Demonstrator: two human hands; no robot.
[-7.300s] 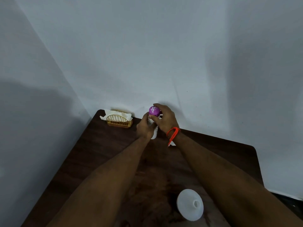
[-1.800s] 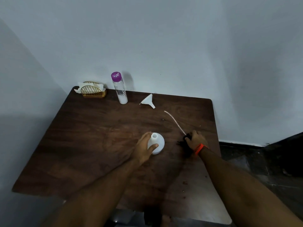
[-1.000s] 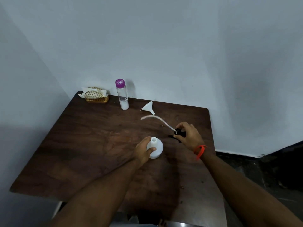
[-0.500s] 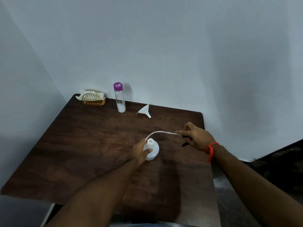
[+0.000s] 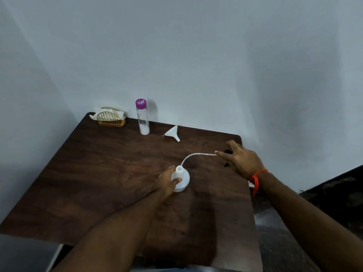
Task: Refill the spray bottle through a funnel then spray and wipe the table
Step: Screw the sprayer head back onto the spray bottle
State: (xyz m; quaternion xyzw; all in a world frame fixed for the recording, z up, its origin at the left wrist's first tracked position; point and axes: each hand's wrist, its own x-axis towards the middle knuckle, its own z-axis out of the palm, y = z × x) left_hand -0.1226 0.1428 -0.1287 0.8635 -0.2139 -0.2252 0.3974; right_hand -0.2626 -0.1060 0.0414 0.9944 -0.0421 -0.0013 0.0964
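A white round spray bottle point(image 5: 182, 178) stands uncapped in the middle of the dark wooden table point(image 5: 98, 173). My left hand point(image 5: 167, 180) grips its left side. My right hand point(image 5: 240, 160) holds the black spray head point(image 5: 227, 152), mostly hidden under the fingers, near the table's right edge. Its thin white dip tube point(image 5: 194, 155) curves from that hand down to the bottle's neck. A white funnel point(image 5: 172, 132) lies on its side at the back. A clear bottle with a purple cap point(image 5: 142, 116) stands upright left of the funnel.
A gold wire holder with white napkins point(image 5: 111, 117) sits at the back left corner. Pale walls close in behind and on the left. The table's right edge drops to a dark floor point(image 5: 324, 193).
My right hand picked the spray head off the table and swung its tube toward the bottle, whose neck the tube tip now meets. My left hand has kept hold of the bottle.
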